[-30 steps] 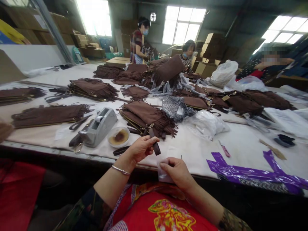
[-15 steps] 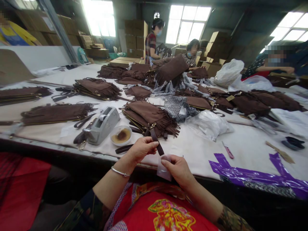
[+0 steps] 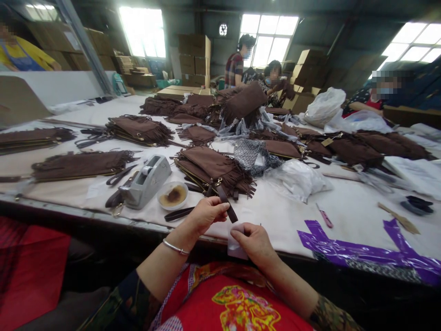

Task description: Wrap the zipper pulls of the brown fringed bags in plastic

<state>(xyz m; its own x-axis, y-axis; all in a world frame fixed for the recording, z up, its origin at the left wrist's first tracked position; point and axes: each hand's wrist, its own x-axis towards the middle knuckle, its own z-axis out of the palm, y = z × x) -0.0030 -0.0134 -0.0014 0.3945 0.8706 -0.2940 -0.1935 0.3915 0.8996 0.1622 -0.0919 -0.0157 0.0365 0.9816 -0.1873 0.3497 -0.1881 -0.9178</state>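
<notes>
My left hand (image 3: 208,214) pinches a dark brown wrist strap (image 3: 231,212) between thumb and fingers. The strap hangs from a gold clasp on a brown fringed bag (image 3: 208,166), which lies on top of other such bags just beyond my hands. Close by on the right, my right hand (image 3: 253,238) is closed on a small translucent white plastic piece (image 3: 236,243), held at the table's front edge. The strap's free end points toward this piece, with a small gap between them.
Left of the bag stand a grey tape dispenser (image 3: 146,181) and a white bowl (image 3: 173,195) with brownish contents. On the right lie a pink-handled tool (image 3: 325,217), a brush (image 3: 399,218) and purple tape (image 3: 347,246). Several people work across the table (image 3: 275,225).
The plastic piece in my right hand has come off the strap's end, which now shows bare. My left hand keeps its hold. The co-worker standing at the back has shifted right.
</notes>
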